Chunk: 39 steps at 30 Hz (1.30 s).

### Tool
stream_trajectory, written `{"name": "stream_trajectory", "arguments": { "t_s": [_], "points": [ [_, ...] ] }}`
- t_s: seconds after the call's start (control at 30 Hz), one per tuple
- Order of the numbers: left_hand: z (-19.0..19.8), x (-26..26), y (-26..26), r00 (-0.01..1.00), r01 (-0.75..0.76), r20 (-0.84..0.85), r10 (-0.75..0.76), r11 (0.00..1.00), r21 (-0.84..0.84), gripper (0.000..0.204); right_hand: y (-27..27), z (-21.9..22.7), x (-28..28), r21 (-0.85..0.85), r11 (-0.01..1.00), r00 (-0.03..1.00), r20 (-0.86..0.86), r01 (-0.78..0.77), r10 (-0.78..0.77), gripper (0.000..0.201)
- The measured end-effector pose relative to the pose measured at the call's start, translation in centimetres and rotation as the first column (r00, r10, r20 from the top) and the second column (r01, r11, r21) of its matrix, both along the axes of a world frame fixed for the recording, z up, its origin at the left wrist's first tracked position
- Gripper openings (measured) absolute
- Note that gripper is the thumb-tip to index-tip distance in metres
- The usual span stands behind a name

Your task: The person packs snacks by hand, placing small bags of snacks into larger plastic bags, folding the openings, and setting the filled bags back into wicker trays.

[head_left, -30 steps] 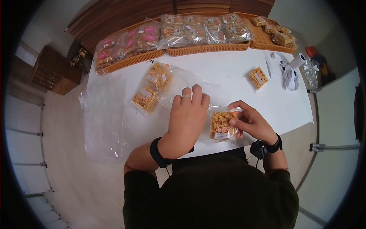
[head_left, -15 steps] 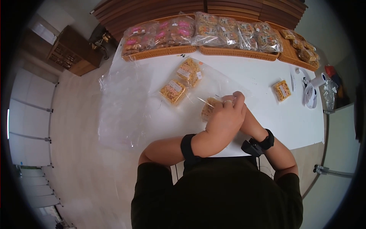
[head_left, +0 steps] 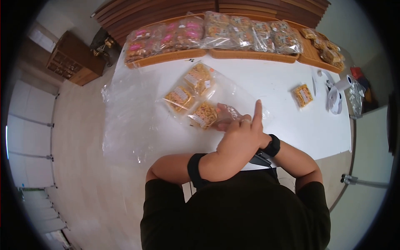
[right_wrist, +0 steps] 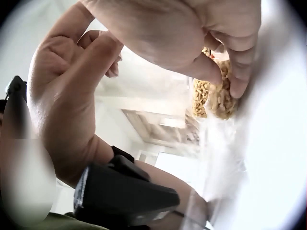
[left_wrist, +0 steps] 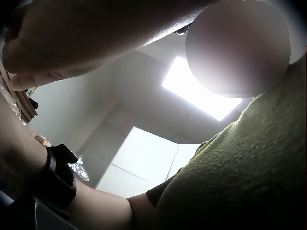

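Note:
A large clear plastic bag [head_left: 237, 89] lies flat on the white table, holding two square packets of yellow crunchy snack, an upper packet [head_left: 198, 78] and a lower-left packet [head_left: 179, 99]. My right hand [head_left: 226, 116] reaches under the bag's film and grips a third snack packet [head_left: 204, 114] beside them. In the right wrist view, thumb and fingers pinch that packet [right_wrist: 213, 98]. My left hand [head_left: 237, 143] crosses over the right wrist, index finger stretched out and the other fingers curled by the bag's mouth. The left wrist view shows mostly ceiling, arm and shirt.
Along the back stand wicker baskets [head_left: 254, 55] of bagged snacks. A single snack packet [head_left: 303, 96] lies at the right, beside a roll of white labels [head_left: 334, 100]. More clear plastic film [head_left: 129, 116] covers the table's left side.
My right hand has carried the snack packet left into the bag, up against the other two. The left hand has moved right, over the right wrist.

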<state>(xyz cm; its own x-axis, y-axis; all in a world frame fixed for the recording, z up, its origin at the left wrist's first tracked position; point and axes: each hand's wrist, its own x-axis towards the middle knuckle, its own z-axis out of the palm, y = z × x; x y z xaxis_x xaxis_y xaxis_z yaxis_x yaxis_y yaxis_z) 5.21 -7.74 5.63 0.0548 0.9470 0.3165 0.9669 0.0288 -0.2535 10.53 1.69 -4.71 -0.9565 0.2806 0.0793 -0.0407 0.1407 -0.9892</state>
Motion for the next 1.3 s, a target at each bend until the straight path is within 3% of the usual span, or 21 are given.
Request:
{"name": "stream_trajectory", "arguments": {
  "t_s": [0.07, 0.1, 0.27, 0.37, 0.43, 0.47, 0.5, 0.53, 0.57, 0.6, 0.63, 0.67, 0.73, 0.8, 0.93, 0.97, 1.03, 1.1, 1.17, 1.2, 1.3],
  "points": [
    [0.4, -0.1, -0.1, 0.999, 0.038, -0.023, -0.039, 0.999, -0.023, 0.050, 0.2, -2.8, -0.9, 0.338, 0.939, 0.997, -0.062, 0.064, -0.046, 0.045],
    [0.5, -0.3, -0.1, 0.999, 0.054, -0.005, -0.054, 0.998, -0.039, 0.051, -0.1, -1.3, -0.7, 0.394, 0.916, 0.996, -0.068, 0.076, -0.053, 0.048],
    [1.1, -0.7, -0.1, 0.995, 0.097, 0.004, -0.098, 0.982, -0.160, 0.049, 0.5, 3.2, 1.8, 0.357, 0.930, 0.996, 0.044, -0.086, 0.075, 0.050],
    [1.1, -0.5, 0.0, 0.997, 0.069, 0.041, -0.064, 0.991, -0.117, 0.046, 2.2, 7.4, 4.7, 0.354, 0.926, 0.988, 0.126, -0.131, 0.092, 0.051],
    [1.4, -0.8, 0.2, 0.995, 0.095, 0.013, -0.094, 0.992, -0.083, 0.046, 5.3, 11.2, 7.7, 0.035, 0.876, 0.825, 0.356, -0.481, 0.439, 0.048],
    [1.7, -1.1, 0.2, 0.996, 0.085, -0.029, -0.087, 0.994, -0.072, 0.045, 7.5, 11.4, 10.1, 0.086, 0.868, 0.841, 0.311, -0.489, 0.443, 0.042],
    [1.8, -1.3, 0.4, 0.995, 0.093, -0.041, -0.096, 0.992, -0.080, 0.042, 9.2, 13.0, 11.8, 0.008, 0.937, 0.864, 0.391, -0.349, 0.318, 0.034],
    [1.8, -1.3, 0.6, 0.994, 0.103, -0.035, -0.106, 0.992, -0.077, 0.042, 10.9, 13.3, 13.0, 0.029, 0.998, 0.891, 0.452, -0.053, 0.034, 0.033],
    [1.8, -1.2, 0.7, 0.995, 0.076, -0.059, -0.082, 0.992, -0.101, 0.042, 13.7, 11.1, 14.0, 0.250, 0.939, 0.895, 0.322, 0.235, -0.309, 0.037],
    [1.8, -1.2, 0.8, 0.994, 0.046, -0.088, -0.057, 0.991, -0.127, 0.041, 15.1, 10.3, 14.3, 0.628, 0.639, 0.703, 0.199, 0.444, -0.683, 0.041],
    [1.8, -1.1, 0.8, 0.994, 0.047, -0.094, -0.059, 0.990, -0.132, 0.041, 17.1, 7.8, 14.9, 0.839, 0.343, 0.585, 0.037, 0.422, -0.810, 0.050],
    [1.6, -0.9, 0.9, 0.998, 0.034, -0.053, -0.039, 0.994, -0.108, 0.043, 18.0, 6.9, 15.3, 0.902, 0.309, 0.507, 0.124, 0.300, -0.853, 0.062],
    [1.2, -0.9, 0.9, 0.999, -0.015, -0.031, 0.012, 0.996, -0.093, 0.045, 18.5, 6.6, 14.9, 0.772, 0.608, 0.468, 0.474, 0.187, -0.746, 0.070],
    [0.8, -0.9, 0.9, 0.998, 0.003, -0.061, -0.008, 0.996, -0.084, 0.044, 17.5, 4.8, 14.5, 0.904, 0.388, 0.497, 0.257, 0.179, -0.829, 0.070],
    [0.6, -1.0, 1.0, 0.998, 0.029, -0.058, -0.035, 0.994, -0.109, 0.044, 15.9, 5.4, 14.0, 0.849, 0.396, 0.570, 0.141, 0.351, -0.809, 0.053],
    [0.3, -1.2, 1.0, 0.997, 0.044, -0.064, -0.050, 0.995, -0.094, 0.046, 14.9, 5.9, 14.0, 0.764, 0.457, 0.653, 0.061, 0.456, -0.755, 0.053],
    [0.4, -1.3, 1.0, 0.998, 0.034, -0.047, -0.039, 0.995, -0.090, 0.047, 10.9, 9.6, 14.0, 0.480, 0.729, 0.755, 0.186, 0.488, -0.628, 0.063],
    [0.6, -1.4, 0.9, 0.999, 0.040, -0.024, -0.043, 0.995, -0.093, 0.049, 8.6, 11.5, 15.0, 0.034, 0.967, 0.929, 0.272, 0.252, -0.252, 0.074],
    [0.8, -1.6, 0.9, 0.996, 0.085, 0.012, -0.084, 0.992, -0.098, 0.050, 7.0, 12.1, 14.5, -0.203, 0.976, 0.932, 0.330, -0.083, 0.148, 0.082],
    [0.8, -1.7, 0.9, 0.997, 0.082, 0.016, -0.081, 0.992, -0.098, 0.050, 5.8, 12.0, 13.7, -0.237, 0.959, 0.907, 0.348, -0.158, 0.236, 0.082],
    [0.8, -2.0, 0.9, 0.989, 0.118, 0.097, -0.108, 0.988, -0.098, 0.050, 2.9, 10.8, 10.4, -0.075, 0.963, 0.879, 0.395, -0.258, 0.266, 0.081]
  ]
}}
